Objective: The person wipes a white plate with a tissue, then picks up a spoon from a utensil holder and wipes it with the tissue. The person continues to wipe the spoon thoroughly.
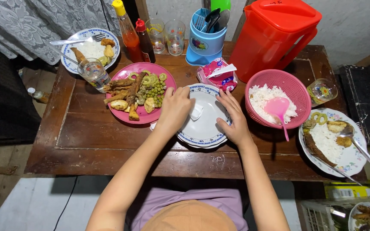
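Head view of a wooden table [86,141]. The left hand [174,109], fingers curled together, presses a folded white tissue [196,112] onto an empty blue-rimmed white plate [208,130] at the table's near centre. The right hand [235,117], fingers spread, rests on the plate's right rim. A pink plate of fried food [140,92] sits just left; a pink rice basket [277,98] sits right.

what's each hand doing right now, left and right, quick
Left hand: closed on a white tissue, pressed to the empty white plate.
Right hand: open, fingers spread flat on the plate's rim, holding nothing.
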